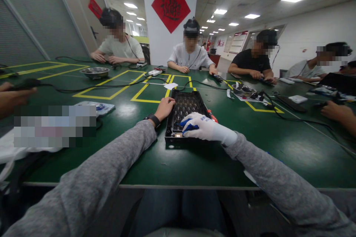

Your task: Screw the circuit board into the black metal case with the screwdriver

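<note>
A black rectangular case [189, 100] with rows of small round shapes inside lies on the green table in front of me. My left hand [164, 109], bare and with a dark band at the wrist, rests on the case's left edge; its fingers curl over the rim. Over the near part of the case is my right hand [198, 126], in a white glove with blue fingertips. Its fingers are bent down beside a small light-coloured piece [178, 135] at the near edge, and what they hold, if anything, is hidden. Something red [213, 116] lies against the case's right side.
Metal bowls stand at the back left [95, 72] and right [244, 89]. Black cables [122, 89] cross the green table [133, 172], marked with yellow tape. A plastic bag [104, 108] lies left. Several people sit around; hands reach in at both sides.
</note>
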A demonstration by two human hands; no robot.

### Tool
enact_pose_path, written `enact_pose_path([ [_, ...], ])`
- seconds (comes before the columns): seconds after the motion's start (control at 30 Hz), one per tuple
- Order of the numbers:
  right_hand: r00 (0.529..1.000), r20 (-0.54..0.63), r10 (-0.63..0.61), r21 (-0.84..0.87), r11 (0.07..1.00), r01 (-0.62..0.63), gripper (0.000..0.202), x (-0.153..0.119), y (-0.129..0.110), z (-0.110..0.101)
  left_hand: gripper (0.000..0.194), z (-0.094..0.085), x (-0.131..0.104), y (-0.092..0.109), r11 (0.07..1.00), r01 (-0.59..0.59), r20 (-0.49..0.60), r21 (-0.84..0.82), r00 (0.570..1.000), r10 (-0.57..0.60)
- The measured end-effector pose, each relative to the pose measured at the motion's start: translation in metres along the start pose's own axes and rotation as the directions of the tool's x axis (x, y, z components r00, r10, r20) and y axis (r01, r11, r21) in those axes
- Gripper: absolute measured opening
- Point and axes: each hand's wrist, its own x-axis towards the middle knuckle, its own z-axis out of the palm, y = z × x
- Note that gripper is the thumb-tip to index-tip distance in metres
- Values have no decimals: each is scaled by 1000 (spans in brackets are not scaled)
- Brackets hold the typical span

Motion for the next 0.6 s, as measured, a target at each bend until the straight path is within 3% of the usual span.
enact_pose_path([
  [0.27, 997, -42, -66, -24, 998, 65, 19, 1, -1, 1, 28, -2, -3, 5, 1000, 3, 12, 14, 1000, -3],
  [0.6, 998, -55, -25, -52, 998, 22, 22, -1, -2, 1, 28, -3, -3, 6, 1000, -2, 10, 15, 1000, 2],
])
